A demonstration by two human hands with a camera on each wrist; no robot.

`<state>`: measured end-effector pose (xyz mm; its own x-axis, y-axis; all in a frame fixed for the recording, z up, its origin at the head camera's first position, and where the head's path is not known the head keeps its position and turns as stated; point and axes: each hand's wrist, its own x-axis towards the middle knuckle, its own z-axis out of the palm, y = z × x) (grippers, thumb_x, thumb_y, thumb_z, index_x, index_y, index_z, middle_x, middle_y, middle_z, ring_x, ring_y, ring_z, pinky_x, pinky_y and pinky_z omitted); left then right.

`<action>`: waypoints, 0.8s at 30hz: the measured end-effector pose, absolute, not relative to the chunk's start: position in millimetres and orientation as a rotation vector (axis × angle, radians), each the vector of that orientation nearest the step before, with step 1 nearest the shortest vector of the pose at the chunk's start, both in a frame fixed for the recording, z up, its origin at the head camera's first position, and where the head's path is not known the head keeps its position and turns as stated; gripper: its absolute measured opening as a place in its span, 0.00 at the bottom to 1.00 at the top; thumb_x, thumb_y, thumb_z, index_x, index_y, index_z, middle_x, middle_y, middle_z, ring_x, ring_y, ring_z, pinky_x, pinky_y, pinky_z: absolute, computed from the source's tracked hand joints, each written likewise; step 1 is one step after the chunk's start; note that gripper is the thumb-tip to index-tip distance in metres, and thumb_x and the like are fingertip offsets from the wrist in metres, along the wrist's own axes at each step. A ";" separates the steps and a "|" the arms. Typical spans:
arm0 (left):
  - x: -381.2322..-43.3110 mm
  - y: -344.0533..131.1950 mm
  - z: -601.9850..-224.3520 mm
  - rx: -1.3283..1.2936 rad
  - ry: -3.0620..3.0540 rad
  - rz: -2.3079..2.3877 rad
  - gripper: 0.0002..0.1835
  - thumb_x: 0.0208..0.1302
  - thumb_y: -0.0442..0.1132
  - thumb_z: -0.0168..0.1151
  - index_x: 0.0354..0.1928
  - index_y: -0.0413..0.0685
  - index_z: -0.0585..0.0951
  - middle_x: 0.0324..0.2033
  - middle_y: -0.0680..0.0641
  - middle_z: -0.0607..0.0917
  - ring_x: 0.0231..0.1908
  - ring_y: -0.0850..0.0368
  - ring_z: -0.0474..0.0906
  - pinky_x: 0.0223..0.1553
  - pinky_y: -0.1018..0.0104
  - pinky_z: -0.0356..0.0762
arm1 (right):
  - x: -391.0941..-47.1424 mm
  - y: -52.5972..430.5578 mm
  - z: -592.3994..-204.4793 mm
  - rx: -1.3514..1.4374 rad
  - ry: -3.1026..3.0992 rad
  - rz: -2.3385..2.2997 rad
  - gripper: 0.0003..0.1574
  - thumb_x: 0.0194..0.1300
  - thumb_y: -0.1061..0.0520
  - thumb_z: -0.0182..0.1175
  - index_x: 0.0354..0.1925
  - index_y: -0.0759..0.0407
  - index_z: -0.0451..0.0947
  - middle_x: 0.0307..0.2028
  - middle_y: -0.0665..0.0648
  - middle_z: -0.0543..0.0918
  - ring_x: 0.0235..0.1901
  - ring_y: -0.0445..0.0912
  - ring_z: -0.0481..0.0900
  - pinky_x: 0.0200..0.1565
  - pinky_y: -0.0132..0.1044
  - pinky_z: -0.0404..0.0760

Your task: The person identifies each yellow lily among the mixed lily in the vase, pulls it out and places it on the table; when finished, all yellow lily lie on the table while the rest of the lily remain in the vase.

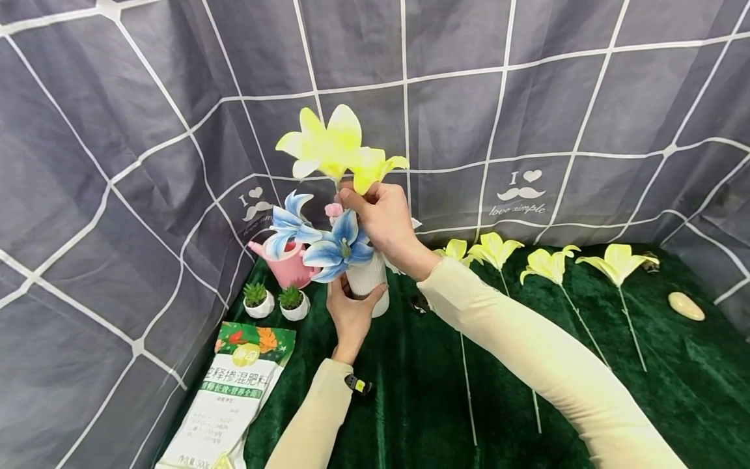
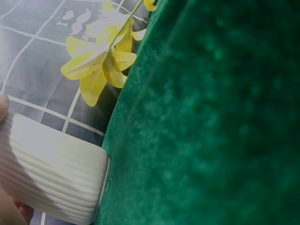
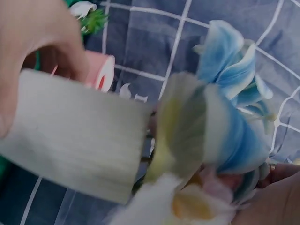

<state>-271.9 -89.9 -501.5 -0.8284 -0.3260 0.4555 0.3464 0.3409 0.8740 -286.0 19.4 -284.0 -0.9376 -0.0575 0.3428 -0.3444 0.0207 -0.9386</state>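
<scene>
My left hand grips the white ribbed vase low on its side, thumb and fingers round it. The vase stands on the green cloth with blue lilies and a small pink flower at its mouth. Just above them, my right hand pinches the stem of a yellow lily with two blooms. The lower end of that stem is hidden behind the blue petals and the hand. In the right wrist view, a white bloom also shows beside the vase mouth.
A pink watering can stands behind two potted succulents on the left. A fertilizer bag lies in front of them. Several yellow lilies lie on the right, and a smooth pale stone sits beyond. Grey checked fabric hangs behind.
</scene>
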 end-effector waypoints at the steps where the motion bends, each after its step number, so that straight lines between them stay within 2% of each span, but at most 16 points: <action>1: -272.0 -89.7 -501.3 -0.018 -2.034 -1.525 0.44 0.46 0.55 0.82 0.66 0.62 0.71 0.55 0.49 0.80 0.54 0.51 0.81 0.56 0.47 0.81 | -285.5 19.2 -283.2 0.417 -2.078 2.010 0.14 0.70 0.52 0.64 0.44 0.60 0.88 0.23 0.54 0.81 0.19 0.43 0.67 0.23 0.32 0.68; 3: -271.9 -89.1 -500.8 -0.014 -2.033 -1.518 0.44 0.46 0.55 0.82 0.66 0.62 0.71 0.55 0.49 0.80 0.54 0.51 0.81 0.56 0.47 0.81 | -284.8 18.7 -282.0 0.422 -2.080 1.988 0.14 0.70 0.52 0.64 0.44 0.60 0.88 0.26 0.55 0.86 0.21 0.43 0.71 0.24 0.32 0.68; 5: -271.7 -88.6 -500.2 -0.005 -2.034 -1.514 0.44 0.45 0.54 0.82 0.65 0.61 0.72 0.55 0.49 0.80 0.54 0.50 0.81 0.56 0.47 0.81 | -285.7 18.3 -281.9 0.445 -2.109 1.932 0.13 0.70 0.53 0.64 0.45 0.60 0.88 0.29 0.54 0.88 0.25 0.42 0.78 0.26 0.29 0.74; 7: -271.5 -88.6 -500.2 0.005 -2.045 -1.509 0.43 0.46 0.55 0.82 0.65 0.61 0.72 0.55 0.49 0.80 0.54 0.50 0.81 0.56 0.47 0.81 | -287.6 18.4 -282.6 0.486 -2.163 1.877 0.13 0.70 0.54 0.64 0.48 0.57 0.88 0.42 0.54 0.91 0.37 0.40 0.84 0.34 0.26 0.78; 8: -271.5 -88.6 -500.4 0.010 -2.049 -1.505 0.43 0.45 0.55 0.82 0.65 0.61 0.72 0.55 0.49 0.80 0.54 0.50 0.81 0.56 0.47 0.81 | -288.6 18.5 -283.0 0.504 -2.203 1.846 0.13 0.70 0.53 0.64 0.47 0.57 0.88 0.47 0.53 0.91 0.39 0.42 0.85 0.33 0.27 0.77; 10: -271.5 -88.7 -500.9 0.012 -2.054 -1.502 0.44 0.46 0.55 0.82 0.65 0.61 0.72 0.56 0.50 0.80 0.54 0.50 0.81 0.56 0.48 0.82 | -290.9 18.7 -283.5 0.512 -2.284 1.768 0.12 0.70 0.53 0.64 0.45 0.58 0.89 0.50 0.53 0.90 0.43 0.44 0.87 0.36 0.26 0.79; 13: -271.7 -89.1 -501.7 0.011 -2.059 -1.505 0.44 0.45 0.56 0.82 0.66 0.62 0.71 0.56 0.50 0.80 0.55 0.51 0.81 0.57 0.48 0.82 | -295.2 18.6 -282.4 0.500 -2.387 1.615 0.10 0.69 0.53 0.65 0.39 0.58 0.88 0.49 0.53 0.90 0.42 0.47 0.87 0.32 0.31 0.76; 17: -271.8 -89.2 -502.4 0.006 -2.054 -1.522 0.45 0.45 0.57 0.82 0.66 0.63 0.71 0.56 0.50 0.80 0.55 0.52 0.81 0.57 0.49 0.81 | -302.5 18.0 -276.9 0.485 -2.493 1.434 0.09 0.68 0.53 0.66 0.38 0.57 0.88 0.45 0.54 0.91 0.45 0.47 0.87 0.41 0.36 0.81; 20: -271.7 -89.4 -502.7 0.003 -2.045 -1.532 0.46 0.44 0.58 0.82 0.67 0.65 0.70 0.57 0.51 0.80 0.56 0.52 0.81 0.57 0.49 0.81 | -307.3 15.5 -271.4 0.523 -2.589 1.346 0.10 0.69 0.54 0.65 0.43 0.56 0.89 0.47 0.52 0.91 0.48 0.46 0.87 0.46 0.37 0.82; 24: -272.0 -89.4 -502.6 -0.006 -2.040 -1.545 0.46 0.45 0.58 0.81 0.68 0.67 0.69 0.58 0.52 0.79 0.57 0.53 0.80 0.58 0.48 0.81 | -313.3 8.0 -265.6 0.593 -2.687 1.281 0.13 0.69 0.54 0.65 0.48 0.56 0.89 0.48 0.53 0.91 0.47 0.44 0.87 0.46 0.37 0.83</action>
